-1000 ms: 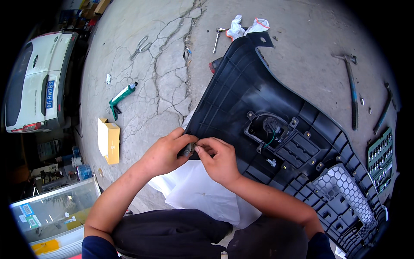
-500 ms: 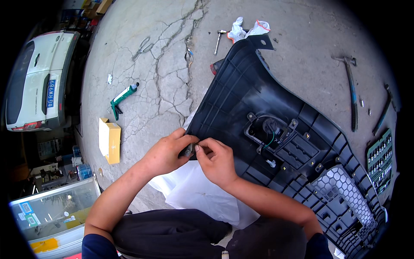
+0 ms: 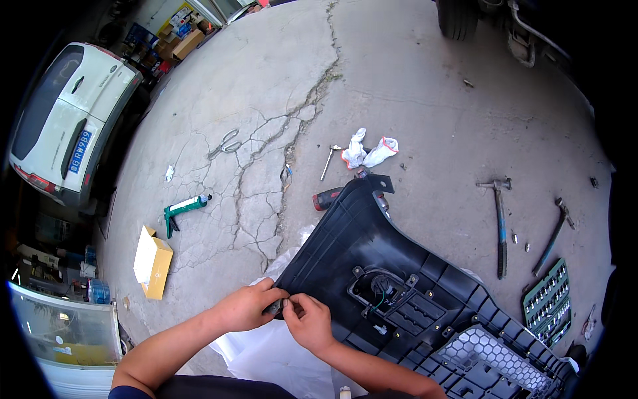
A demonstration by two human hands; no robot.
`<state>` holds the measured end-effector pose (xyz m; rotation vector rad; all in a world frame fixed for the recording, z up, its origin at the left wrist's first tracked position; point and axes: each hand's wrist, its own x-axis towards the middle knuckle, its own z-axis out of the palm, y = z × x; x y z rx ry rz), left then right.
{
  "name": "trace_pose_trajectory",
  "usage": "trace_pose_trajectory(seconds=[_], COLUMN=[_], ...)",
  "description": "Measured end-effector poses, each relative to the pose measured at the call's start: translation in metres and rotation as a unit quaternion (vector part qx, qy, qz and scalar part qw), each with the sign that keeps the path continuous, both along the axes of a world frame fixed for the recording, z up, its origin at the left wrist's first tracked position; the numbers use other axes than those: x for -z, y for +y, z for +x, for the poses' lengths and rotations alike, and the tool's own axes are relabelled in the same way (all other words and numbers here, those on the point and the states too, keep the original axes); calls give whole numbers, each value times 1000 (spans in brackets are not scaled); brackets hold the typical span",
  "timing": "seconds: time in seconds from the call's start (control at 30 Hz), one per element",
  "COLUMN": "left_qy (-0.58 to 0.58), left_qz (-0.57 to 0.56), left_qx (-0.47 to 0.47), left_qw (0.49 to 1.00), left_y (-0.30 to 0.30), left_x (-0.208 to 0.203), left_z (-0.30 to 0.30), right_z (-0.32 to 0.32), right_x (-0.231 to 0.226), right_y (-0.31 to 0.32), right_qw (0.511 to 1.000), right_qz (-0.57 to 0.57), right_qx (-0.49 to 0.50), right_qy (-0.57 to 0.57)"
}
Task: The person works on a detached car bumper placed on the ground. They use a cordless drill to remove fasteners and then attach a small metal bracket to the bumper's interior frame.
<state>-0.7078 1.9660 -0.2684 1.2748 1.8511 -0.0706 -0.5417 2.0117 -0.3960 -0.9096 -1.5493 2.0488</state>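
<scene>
A large black plastic bumper (image 3: pixel 332 266) lies inner side up in front of me and to my right. It has a lamp with a green wire (image 3: pixel 379 290) and a honeycomb mesh grille (image 3: pixel 495 359). At its near left corner, my left hand (image 3: pixel 247 308) is closed around a small grey piece (image 3: pixel 273 306); whether it is part of the bumper I cannot tell. Right beside it, my right hand (image 3: pixel 311 324) is closed, thumb and index finger pinched against that piece. Whatever is between those fingertips is too small to make out. White plastic sheeting (image 3: pixel 279 356) lies under both hands.
Left on the cracked concrete are a green caulking gun (image 3: pixel 186 207), an open yellow box (image 3: pixel 154 265) and scissors (image 3: pixel 224 143). Beyond the bumper lie white gloves (image 3: pixel 369 151), a ratchet (image 3: pixel 328 161) and a red-and-black tool (image 3: pixel 326 199). Hammers (image 3: pixel 500 226) and a socket set (image 3: pixel 547 302) are right.
My view has tilted up, so the floor items, bumper and hands sit lower in the picture. Both hands keep the same place at the bumper's corner, fingers still pinched.
</scene>
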Motion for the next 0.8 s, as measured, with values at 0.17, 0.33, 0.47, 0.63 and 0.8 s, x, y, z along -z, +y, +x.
trace_pose_trajectory(seconds=[0.17,0.33,0.47,0.63,0.8], left_qy=[8,7,15,2,-8], left_qz=[32,40,36,35,27], left_qx=[-1,-7,-12,-19,-18], left_qw=[999,999,999,999,999], left_y=[-4,-8,-5,-22,-22], left_x=[6,6,8,0,1], left_z=[1,3,3,4,4], right_z=[2,4,-1,2,1], right_x=[4,2,6,3,7], right_y=[-1,-1,-3,-22,-26], right_qw=[999,994,991,997,989], right_qz=[46,98,126,40,-124], right_qx=[-19,-41,-31,-72,-75], right_qy=[-8,-12,27,-7,-4])
